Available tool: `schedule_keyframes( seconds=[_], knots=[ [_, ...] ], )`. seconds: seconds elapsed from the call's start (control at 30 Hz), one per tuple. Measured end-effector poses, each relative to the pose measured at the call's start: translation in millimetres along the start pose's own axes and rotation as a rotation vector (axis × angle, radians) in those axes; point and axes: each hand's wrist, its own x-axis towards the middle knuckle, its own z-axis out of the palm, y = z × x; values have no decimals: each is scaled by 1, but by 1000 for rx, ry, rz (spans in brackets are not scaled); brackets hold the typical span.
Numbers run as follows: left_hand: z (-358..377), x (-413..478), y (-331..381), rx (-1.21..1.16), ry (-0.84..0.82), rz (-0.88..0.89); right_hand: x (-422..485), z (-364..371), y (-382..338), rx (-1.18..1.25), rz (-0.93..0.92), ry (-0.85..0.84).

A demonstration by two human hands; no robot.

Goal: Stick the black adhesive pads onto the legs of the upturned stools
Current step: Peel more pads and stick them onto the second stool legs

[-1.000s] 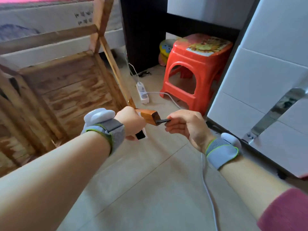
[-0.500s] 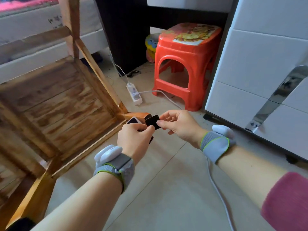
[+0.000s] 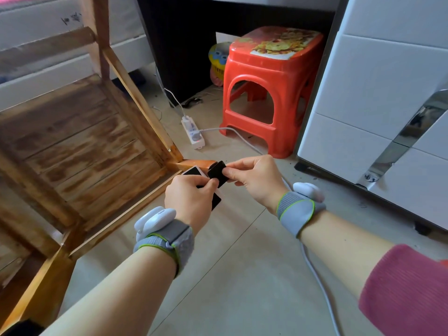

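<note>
We take the leg end point(image 3: 200, 164) of the tipped wooden stool point(image 3: 80, 146) as our landmark. It lies low, just off the floor, pointing twd the red stool point(image 3: 271, 93). Our hands meet right in front of it.

Right hand point(image 3: 257, 180): fingers narrow, pinching one black pad point(image 3: 217, 172) by its edge, pad tilted, sitting just beside the leg end and maybe touching it; we can't tell for sure. Left hand point(image 3: 191, 200): fingers closed around the backing sheet point(image 3: 194, 171), w/ more black pads showing above and below the knuckles. Sheet sits just below-left of the leg end.

Step in hand, as we judge it: pad is peeled or nearly peeled off the sheet, not yet stuck. The leg end's face isn't visible from here, so we can't say whether it's bare.

Next move calls for: free the pad fully, turn its sticky side twd the leg's end face, line up edges, press flat w/ thumb. Left hand prob. needs to steady the leg or at least get the sheet out of the way. Another leg point(image 3: 41, 284), near the frame's bottom left, looks to carry something dark at its tip; too cut off to tell.
</note>
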Motion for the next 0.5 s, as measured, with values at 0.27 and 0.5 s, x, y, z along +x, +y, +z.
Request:
schedule_keyframes(
  seconds=[0.27, 0.5],
  knots=[
    [-1, -1, -1, -27, -3, 4, 3, 5, -1, 96, 15, -36],
    [0, 1, -1, -37, -2, 2, 9, 7, -2, 60, 21, -68]
  ],
)
